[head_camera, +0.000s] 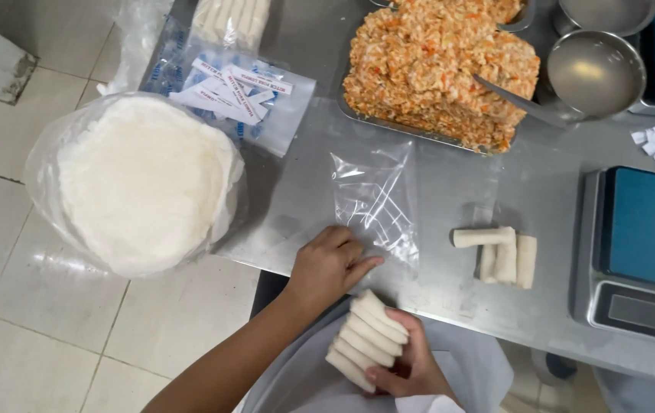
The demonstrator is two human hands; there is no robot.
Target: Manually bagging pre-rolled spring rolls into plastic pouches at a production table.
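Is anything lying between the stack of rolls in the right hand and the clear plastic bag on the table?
Nothing visible lies between them except the left hand, which rests on the steel table at the clear plastic bag's near edge. The right hand holds the stack of rolls just below it.

The left hand [329, 264] lies palm down, fingers stretched forward and a little spread, with the bare forearm coming up from the lower left. The right hand [407, 359] is lower and closer to the body, fingers curled in a grip.
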